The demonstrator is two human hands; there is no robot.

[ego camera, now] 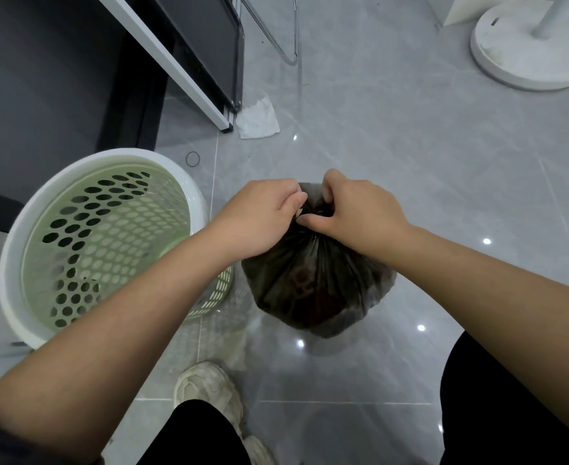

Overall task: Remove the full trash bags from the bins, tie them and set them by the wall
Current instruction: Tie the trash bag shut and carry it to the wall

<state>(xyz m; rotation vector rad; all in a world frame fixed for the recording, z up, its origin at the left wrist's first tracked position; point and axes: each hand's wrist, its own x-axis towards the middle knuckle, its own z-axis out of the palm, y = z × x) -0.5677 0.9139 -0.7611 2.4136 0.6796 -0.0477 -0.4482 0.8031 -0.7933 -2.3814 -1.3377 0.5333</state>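
A full dark, half-transparent trash bag (313, 286) stands on the grey tiled floor in the middle of the view. Its top is gathered into a bunch. My left hand (259, 219) grips the gathered top from the left. My right hand (353, 213) pinches it from the right, fingers curled into the plastic. Both hands touch each other's side of the bunch. To the left stands a pale green perforated bin (105, 243) with a white rim and no bag inside.
A crumpled white paper (258, 119) lies on the floor by a dark cabinet (58, 72). A black rubber band (193, 159) lies near the bin. A white round fan base (531, 45) stands far right. My shoe (209, 391) is below the bag.
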